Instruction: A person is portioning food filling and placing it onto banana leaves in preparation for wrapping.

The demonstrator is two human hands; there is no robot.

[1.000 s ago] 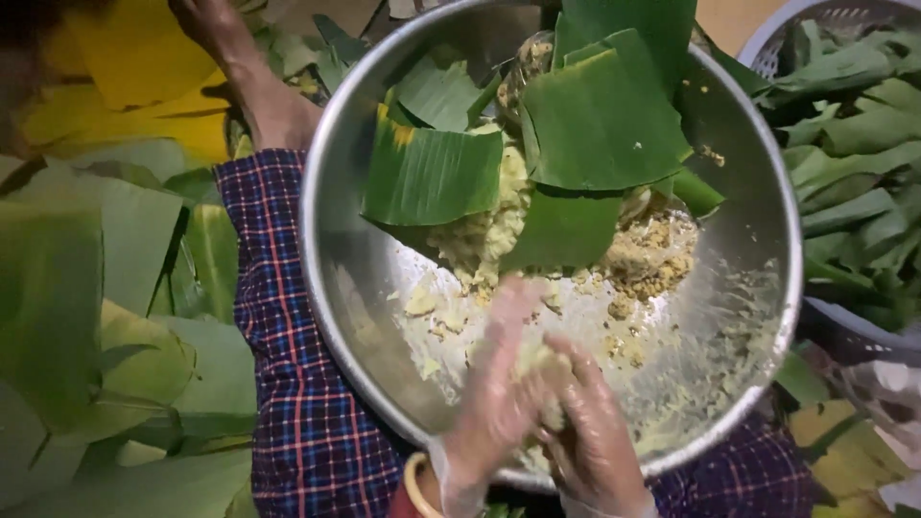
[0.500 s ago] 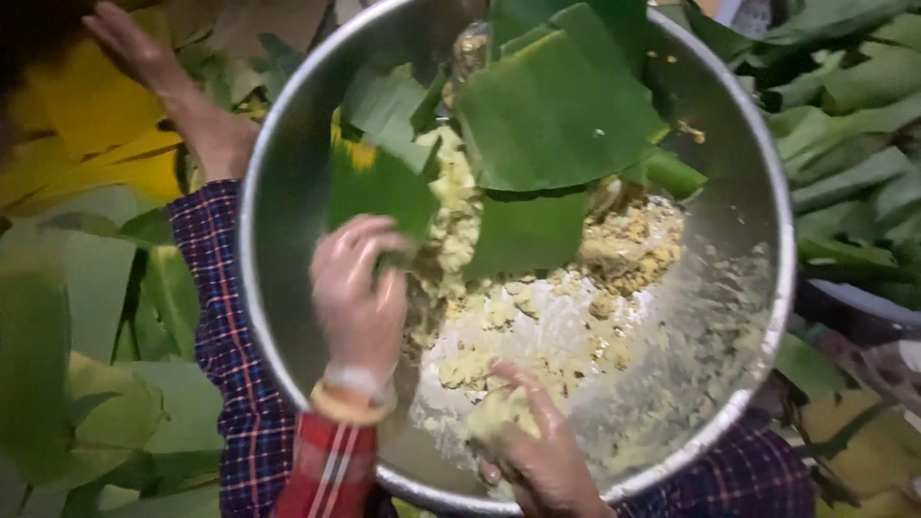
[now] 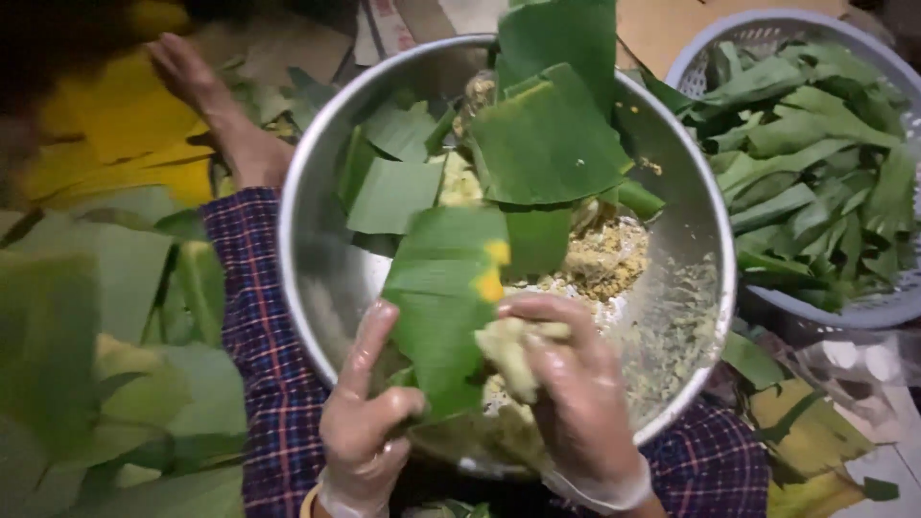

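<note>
A big steel bowl (image 3: 317,182) rests on my lap, holding cut green leaf pieces (image 3: 547,144) and a yellowish crumbly filling (image 3: 604,259). My left hand (image 3: 369,422), in a thin clear glove, holds one leaf piece (image 3: 441,297) over the near side of the bowl. My right hand (image 3: 576,393), also gloved, presses a pale lump of filling (image 3: 508,350) against that leaf.
A pale plastic basket (image 3: 883,307) full of green leaf strips stands at the right. Large green and yellow leaves (image 3: 86,317) cover the floor on the left. A bare foot (image 3: 216,115) lies by the bowl's far left rim. My checked trouser leg (image 3: 259,364) runs beneath the bowl.
My left hand took a leaf piece from the pile and drew it to the near side. My right hand scooped up filling and brought it onto the leaf.
</note>
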